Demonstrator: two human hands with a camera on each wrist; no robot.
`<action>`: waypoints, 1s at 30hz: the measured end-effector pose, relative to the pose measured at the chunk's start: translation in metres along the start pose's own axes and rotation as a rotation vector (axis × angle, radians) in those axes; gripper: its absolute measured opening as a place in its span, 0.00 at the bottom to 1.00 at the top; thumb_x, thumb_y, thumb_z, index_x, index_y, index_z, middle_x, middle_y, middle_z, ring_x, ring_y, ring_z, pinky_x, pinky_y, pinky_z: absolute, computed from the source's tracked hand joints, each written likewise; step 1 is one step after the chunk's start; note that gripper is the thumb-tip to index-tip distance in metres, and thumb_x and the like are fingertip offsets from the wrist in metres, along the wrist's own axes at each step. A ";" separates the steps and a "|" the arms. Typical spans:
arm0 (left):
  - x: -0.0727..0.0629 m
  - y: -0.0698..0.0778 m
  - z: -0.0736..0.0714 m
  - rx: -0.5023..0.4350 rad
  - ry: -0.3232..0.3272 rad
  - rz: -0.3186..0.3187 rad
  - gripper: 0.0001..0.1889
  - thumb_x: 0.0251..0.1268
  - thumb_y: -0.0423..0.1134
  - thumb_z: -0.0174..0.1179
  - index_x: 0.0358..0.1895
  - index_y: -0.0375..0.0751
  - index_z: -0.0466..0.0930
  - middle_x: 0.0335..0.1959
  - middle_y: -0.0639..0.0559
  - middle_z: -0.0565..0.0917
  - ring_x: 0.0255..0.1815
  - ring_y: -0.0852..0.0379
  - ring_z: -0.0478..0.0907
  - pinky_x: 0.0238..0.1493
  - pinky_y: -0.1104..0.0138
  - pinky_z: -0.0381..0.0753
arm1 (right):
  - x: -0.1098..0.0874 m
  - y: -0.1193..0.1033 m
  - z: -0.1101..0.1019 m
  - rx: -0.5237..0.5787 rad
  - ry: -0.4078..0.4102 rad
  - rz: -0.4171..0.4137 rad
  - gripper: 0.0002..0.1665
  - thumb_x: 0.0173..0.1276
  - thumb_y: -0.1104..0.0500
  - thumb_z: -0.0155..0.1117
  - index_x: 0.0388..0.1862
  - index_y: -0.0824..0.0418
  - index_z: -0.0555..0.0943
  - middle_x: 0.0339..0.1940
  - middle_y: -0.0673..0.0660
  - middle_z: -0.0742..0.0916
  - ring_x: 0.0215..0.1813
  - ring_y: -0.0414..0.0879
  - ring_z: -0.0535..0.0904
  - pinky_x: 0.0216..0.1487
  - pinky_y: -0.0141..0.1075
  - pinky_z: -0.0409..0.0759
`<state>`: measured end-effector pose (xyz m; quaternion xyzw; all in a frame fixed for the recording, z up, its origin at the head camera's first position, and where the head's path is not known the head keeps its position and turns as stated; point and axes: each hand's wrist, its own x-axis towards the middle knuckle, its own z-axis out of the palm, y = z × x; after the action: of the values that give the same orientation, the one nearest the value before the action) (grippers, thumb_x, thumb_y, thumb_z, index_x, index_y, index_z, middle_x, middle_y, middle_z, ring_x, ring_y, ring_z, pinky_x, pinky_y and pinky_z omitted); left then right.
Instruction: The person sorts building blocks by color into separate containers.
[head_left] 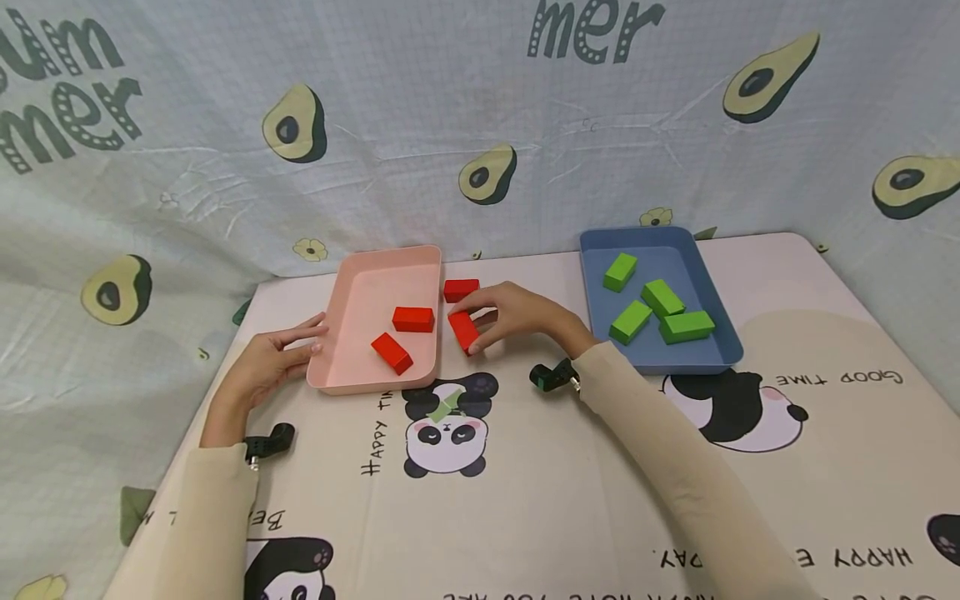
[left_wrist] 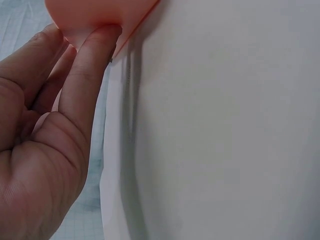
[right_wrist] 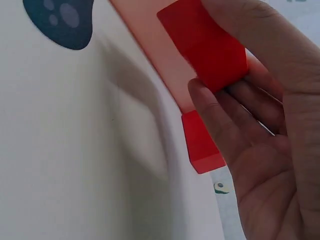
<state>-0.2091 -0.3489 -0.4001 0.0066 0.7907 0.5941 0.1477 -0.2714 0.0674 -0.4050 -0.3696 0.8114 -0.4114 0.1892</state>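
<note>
My right hand [head_left: 513,310] pinches a red block [head_left: 463,332] between thumb and fingers, just right of the pink tray [head_left: 386,260]. In the right wrist view the held block [right_wrist: 210,45] overlaps the tray wall. Another red block [head_left: 461,290] lies on the table beside the tray, behind the held one. Inside the tray lie two more, one red block [head_left: 413,319] near the right wall and one tilted red block [head_left: 392,353] closer to the front. My left hand [head_left: 273,362] holds the tray's left side, its thumb against the outer wall in the left wrist view.
A blue tray [head_left: 716,287] stands at the right with several green blocks [head_left: 687,327] in it. The table [head_left: 555,500] has a cloth printed with pandas and lettering. An avocado-print curtain [head_left: 390,108] hangs along the back and left edges.
</note>
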 end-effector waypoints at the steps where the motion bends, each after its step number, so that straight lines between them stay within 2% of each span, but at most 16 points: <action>1: 0.000 0.000 0.000 -0.017 -0.004 0.003 0.32 0.70 0.35 0.66 0.73 0.30 0.65 0.82 0.52 0.55 0.53 0.78 0.78 0.50 0.72 0.85 | -0.001 -0.001 -0.001 0.005 0.007 -0.008 0.40 0.55 0.52 0.84 0.67 0.57 0.80 0.61 0.54 0.83 0.61 0.48 0.82 0.62 0.36 0.82; 5: -0.001 0.000 0.000 -0.082 -0.014 0.008 0.31 0.69 0.34 0.66 0.72 0.30 0.67 0.81 0.52 0.56 0.53 0.74 0.80 0.49 0.71 0.85 | -0.003 -0.001 -0.003 0.016 0.020 -0.025 0.41 0.56 0.52 0.83 0.68 0.58 0.80 0.62 0.55 0.84 0.61 0.49 0.83 0.62 0.35 0.81; 15: -0.002 0.000 0.000 -0.050 -0.002 -0.010 0.33 0.69 0.36 0.67 0.73 0.31 0.65 0.82 0.53 0.54 0.52 0.76 0.80 0.49 0.72 0.85 | -0.010 -0.004 -0.008 0.017 0.039 -0.031 0.39 0.57 0.52 0.83 0.67 0.57 0.80 0.62 0.55 0.84 0.61 0.48 0.83 0.64 0.36 0.80; 30: -0.001 -0.001 0.000 -0.042 -0.004 0.005 0.33 0.69 0.36 0.66 0.73 0.30 0.65 0.82 0.52 0.55 0.53 0.78 0.78 0.49 0.73 0.85 | -0.017 -0.007 -0.014 -0.035 0.082 -0.089 0.39 0.54 0.51 0.84 0.66 0.55 0.82 0.56 0.53 0.88 0.57 0.46 0.86 0.62 0.36 0.81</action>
<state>-0.2080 -0.3492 -0.4009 0.0064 0.7777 0.6110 0.1480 -0.2656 0.0846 -0.3911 -0.3915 0.8083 -0.4198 0.1308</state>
